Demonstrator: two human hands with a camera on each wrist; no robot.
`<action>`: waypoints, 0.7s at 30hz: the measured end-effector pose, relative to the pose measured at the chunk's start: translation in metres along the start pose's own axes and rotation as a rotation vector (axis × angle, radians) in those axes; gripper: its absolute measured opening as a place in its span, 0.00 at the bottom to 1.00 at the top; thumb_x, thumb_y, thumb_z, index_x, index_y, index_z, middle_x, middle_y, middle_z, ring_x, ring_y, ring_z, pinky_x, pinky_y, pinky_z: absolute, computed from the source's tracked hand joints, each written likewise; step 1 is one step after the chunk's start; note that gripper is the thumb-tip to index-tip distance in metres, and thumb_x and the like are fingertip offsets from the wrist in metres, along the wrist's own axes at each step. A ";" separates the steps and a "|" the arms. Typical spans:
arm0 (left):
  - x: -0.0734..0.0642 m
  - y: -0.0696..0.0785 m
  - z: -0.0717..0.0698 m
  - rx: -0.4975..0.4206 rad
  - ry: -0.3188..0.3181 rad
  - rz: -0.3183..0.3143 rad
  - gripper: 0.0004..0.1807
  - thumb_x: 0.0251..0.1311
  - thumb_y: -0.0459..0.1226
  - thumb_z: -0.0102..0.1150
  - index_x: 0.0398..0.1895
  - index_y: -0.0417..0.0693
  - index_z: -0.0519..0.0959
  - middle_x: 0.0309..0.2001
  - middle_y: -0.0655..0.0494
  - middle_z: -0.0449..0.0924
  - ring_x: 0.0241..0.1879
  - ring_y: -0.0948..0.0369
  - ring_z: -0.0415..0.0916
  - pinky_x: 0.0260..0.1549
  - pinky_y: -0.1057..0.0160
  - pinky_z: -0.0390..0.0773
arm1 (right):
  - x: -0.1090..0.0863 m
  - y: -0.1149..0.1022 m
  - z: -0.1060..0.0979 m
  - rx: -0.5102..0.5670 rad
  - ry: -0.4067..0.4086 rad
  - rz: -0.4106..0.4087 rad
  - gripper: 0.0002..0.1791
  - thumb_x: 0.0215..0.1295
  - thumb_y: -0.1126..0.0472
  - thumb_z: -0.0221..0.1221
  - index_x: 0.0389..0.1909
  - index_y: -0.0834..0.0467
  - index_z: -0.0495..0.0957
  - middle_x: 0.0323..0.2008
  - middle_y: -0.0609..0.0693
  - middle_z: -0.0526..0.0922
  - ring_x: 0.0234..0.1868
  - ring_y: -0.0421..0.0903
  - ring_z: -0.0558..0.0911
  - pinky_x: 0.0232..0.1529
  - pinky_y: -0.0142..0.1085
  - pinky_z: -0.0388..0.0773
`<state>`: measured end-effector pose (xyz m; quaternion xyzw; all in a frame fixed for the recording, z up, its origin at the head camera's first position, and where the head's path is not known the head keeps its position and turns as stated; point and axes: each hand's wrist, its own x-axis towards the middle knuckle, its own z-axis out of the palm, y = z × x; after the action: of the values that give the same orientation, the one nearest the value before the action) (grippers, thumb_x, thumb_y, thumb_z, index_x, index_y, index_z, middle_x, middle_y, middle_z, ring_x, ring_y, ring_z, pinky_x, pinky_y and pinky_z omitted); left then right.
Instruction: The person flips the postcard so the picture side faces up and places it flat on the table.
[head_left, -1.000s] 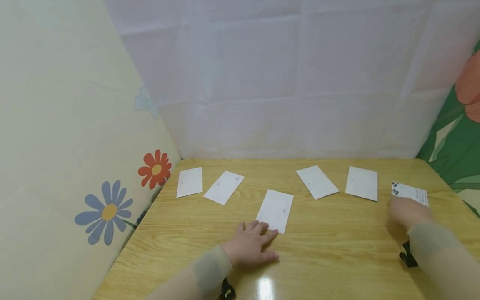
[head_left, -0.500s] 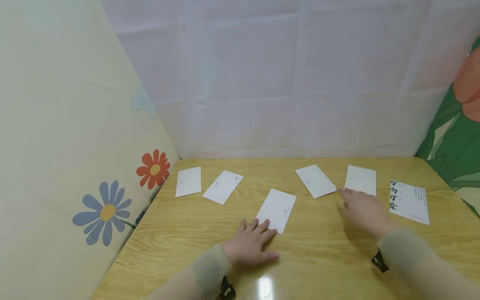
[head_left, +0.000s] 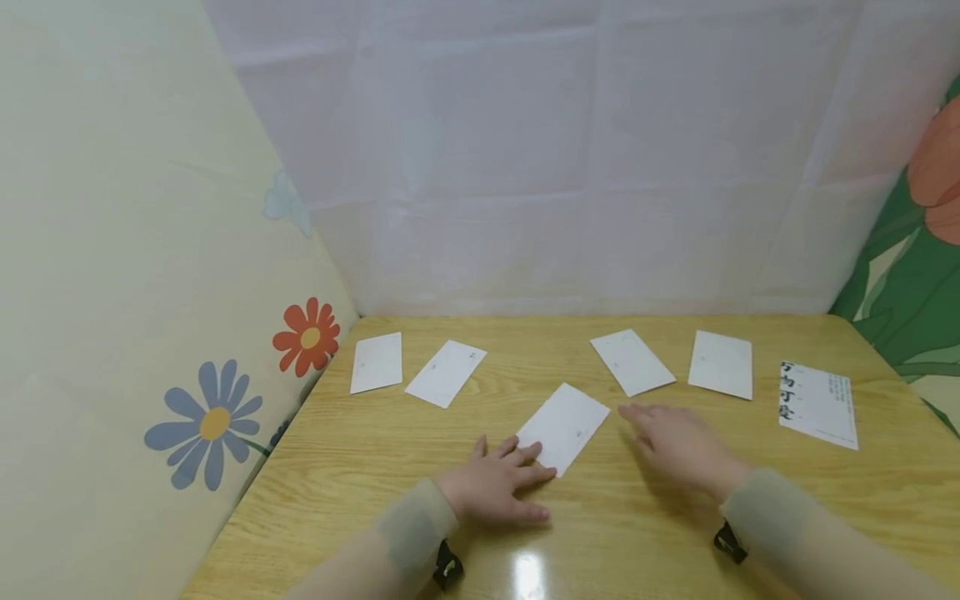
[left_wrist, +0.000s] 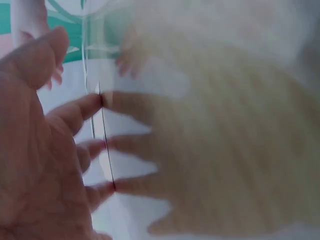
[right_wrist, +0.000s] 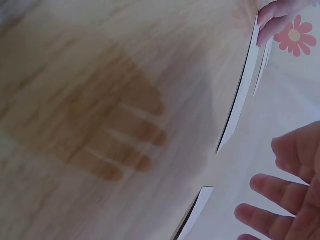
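My left hand (head_left: 498, 483) lies with its fingers spread, the fingertips touching the near end of a white card (head_left: 566, 427) in the middle of the table. In the left wrist view those fingertips meet the edge of the card (left_wrist: 106, 135). To the right of that card, my right hand (head_left: 678, 446) hovers above the table with its fingers extended, holding nothing. The right wrist view shows the right fingers (right_wrist: 272, 192) apart from the cards. Beyond the right hand lie two more white cards, one tilted (head_left: 632, 362) and one straighter (head_left: 721, 364).
A card with black characters (head_left: 817, 406) lies at the far right. Two white cards, one upright (head_left: 377, 363) and one slanted (head_left: 446, 374), lie at the back left. A white cloth (head_left: 480, 167) hangs behind the wooden table (head_left: 337, 500).
My right hand has let go of the lettered card on the right and moved left toward the middle. The middle card has turned clockwise and shifted slightly right under the left fingertips.
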<state>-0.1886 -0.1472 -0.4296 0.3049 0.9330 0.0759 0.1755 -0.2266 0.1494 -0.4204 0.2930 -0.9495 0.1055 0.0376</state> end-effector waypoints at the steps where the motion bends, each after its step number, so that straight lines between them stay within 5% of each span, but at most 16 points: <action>1: 0.001 -0.002 -0.001 -0.010 -0.009 0.015 0.34 0.61 0.67 0.44 0.69 0.71 0.65 0.75 0.61 0.50 0.73 0.48 0.44 0.64 0.32 0.39 | 0.000 -0.001 0.001 0.008 -0.001 -0.012 0.26 0.64 0.63 0.57 0.64 0.62 0.70 0.59 0.60 0.76 0.58 0.60 0.75 0.59 0.56 0.68; 10: 0.006 -0.014 -0.005 -0.112 -0.074 0.155 0.24 0.61 0.60 0.51 0.58 0.67 0.77 0.72 0.67 0.56 0.74 0.58 0.45 0.65 0.34 0.39 | -0.003 0.003 0.007 0.064 -0.058 -0.079 0.27 0.62 0.60 0.61 0.63 0.61 0.72 0.59 0.59 0.76 0.59 0.59 0.74 0.60 0.56 0.66; 21: 0.011 -0.019 -0.005 -0.182 -0.082 0.163 0.12 0.60 0.53 0.55 0.44 0.67 0.82 0.69 0.70 0.61 0.73 0.61 0.48 0.66 0.36 0.37 | -0.003 0.002 0.010 0.242 -0.249 0.026 0.38 0.54 0.53 0.69 0.66 0.60 0.68 0.62 0.59 0.73 0.62 0.60 0.70 0.62 0.56 0.62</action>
<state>-0.2092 -0.1561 -0.4325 0.3653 0.8864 0.1617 0.2339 -0.2251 0.1501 -0.4311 0.2941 -0.9309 0.1822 -0.1172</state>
